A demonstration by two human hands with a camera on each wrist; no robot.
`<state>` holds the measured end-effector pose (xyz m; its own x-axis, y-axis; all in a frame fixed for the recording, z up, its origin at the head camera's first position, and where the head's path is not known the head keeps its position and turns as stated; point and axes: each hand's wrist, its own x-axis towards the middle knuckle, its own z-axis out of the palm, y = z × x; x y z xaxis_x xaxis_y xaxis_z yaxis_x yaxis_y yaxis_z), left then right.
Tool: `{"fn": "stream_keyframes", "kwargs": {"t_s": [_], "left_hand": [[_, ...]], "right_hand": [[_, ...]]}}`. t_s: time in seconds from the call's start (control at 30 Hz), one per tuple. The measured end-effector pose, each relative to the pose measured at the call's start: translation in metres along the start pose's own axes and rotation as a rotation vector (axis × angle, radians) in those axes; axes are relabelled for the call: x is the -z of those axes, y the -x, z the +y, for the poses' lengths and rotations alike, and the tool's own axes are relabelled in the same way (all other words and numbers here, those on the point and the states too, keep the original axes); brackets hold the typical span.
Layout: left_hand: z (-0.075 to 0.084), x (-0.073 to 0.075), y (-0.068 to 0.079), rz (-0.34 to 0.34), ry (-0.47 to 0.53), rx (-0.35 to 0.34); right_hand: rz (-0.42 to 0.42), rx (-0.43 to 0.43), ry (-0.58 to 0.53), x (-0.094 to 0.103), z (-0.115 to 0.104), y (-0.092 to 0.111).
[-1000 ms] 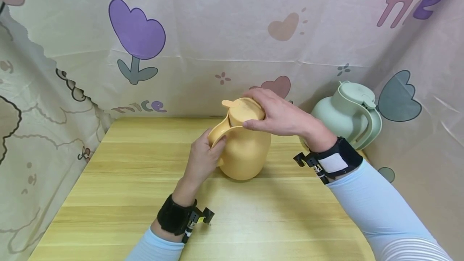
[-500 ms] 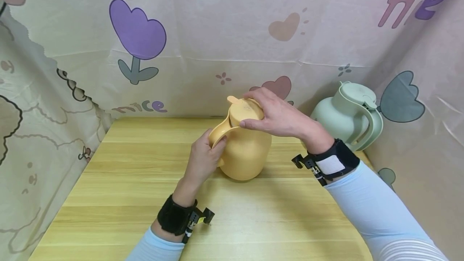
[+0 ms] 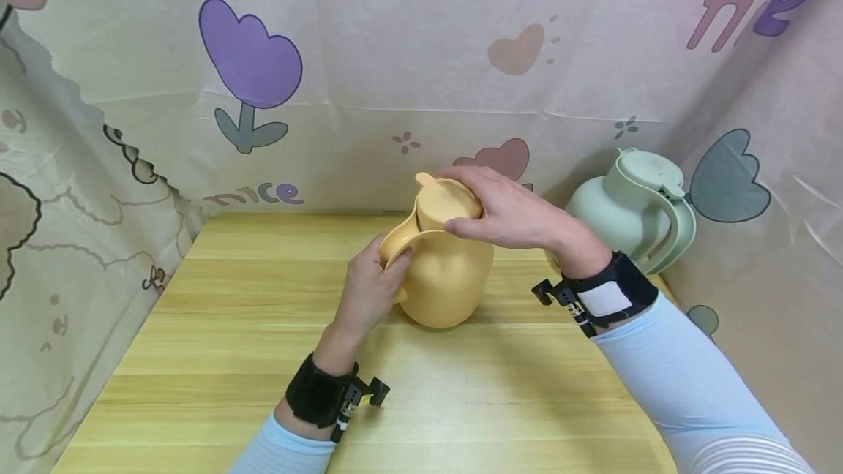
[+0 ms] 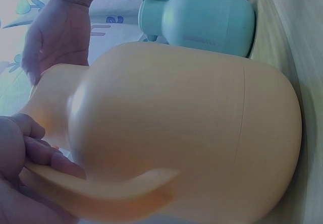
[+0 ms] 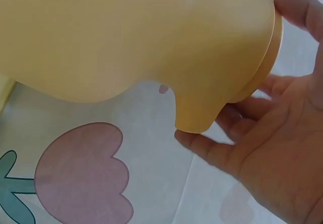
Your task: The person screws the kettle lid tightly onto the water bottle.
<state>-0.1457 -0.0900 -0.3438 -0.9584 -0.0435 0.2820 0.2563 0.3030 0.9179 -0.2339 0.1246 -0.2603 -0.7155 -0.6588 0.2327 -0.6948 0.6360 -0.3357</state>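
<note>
A yellow thermos jug (image 3: pixel 454 284) stands upright on the wooden table. My left hand (image 3: pixel 374 280) grips its handle (image 4: pixel 116 196), thumb on top and fingers wrapped round from beneath. Over the mouth sits a round yellow lid (image 3: pixel 444 205), its small tab pointing to the back left. My right hand (image 3: pixel 503 207) holds the lid from the right, thumb at the front edge and fingers round the far side. In the right wrist view, the fingers (image 5: pixel 207 148) reach round the lid's edge, with one fingertip at the spout.
A pale green thermos jug (image 3: pixel 622 203) stands at the back right, behind my right forearm, its handle facing forward. The wooden table (image 3: pixel 230 328) is backed by a patterned cloth (image 3: pixel 369 42) that also hangs along both sides.
The lid has turned clockwise a little, its tab swinging from the left toward the back. My right hand has shifted slightly with it; the left hand and the jug stay in place.
</note>
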Motion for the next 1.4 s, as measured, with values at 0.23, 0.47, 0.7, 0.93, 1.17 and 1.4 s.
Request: {"fn": "stream_keyframes", "kwargs": {"t_s": [0.23,0.47,0.7,0.93,1.17,1.4], "left_hand": [[-0.024,-0.004,-0.008,-0.004,-0.015,0.014],[-0.036,-0.005,-0.01,-0.003,0.0,-0.017],[-0.035,-0.004,-0.01,-0.005,0.002,-0.037],[-0.035,-0.004,-0.01,-0.01,-0.009,-0.028],[-0.036,-0.005,-0.01,-0.011,-0.01,-0.036],[-0.035,-0.005,-0.009,-0.013,-0.004,-0.042]], "right_hand": [[0.024,-0.052,0.02,-0.002,-0.002,-0.001],[0.019,0.003,0.013,0.002,-0.001,0.001],[-0.001,-0.006,0.002,0.004,-0.002,0.001],[0.029,-0.079,0.034,-0.001,-0.003,0.001],[0.034,-0.075,0.057,-0.001,-0.001,0.001],[0.031,0.01,0.043,0.003,-0.001,0.003]]}}
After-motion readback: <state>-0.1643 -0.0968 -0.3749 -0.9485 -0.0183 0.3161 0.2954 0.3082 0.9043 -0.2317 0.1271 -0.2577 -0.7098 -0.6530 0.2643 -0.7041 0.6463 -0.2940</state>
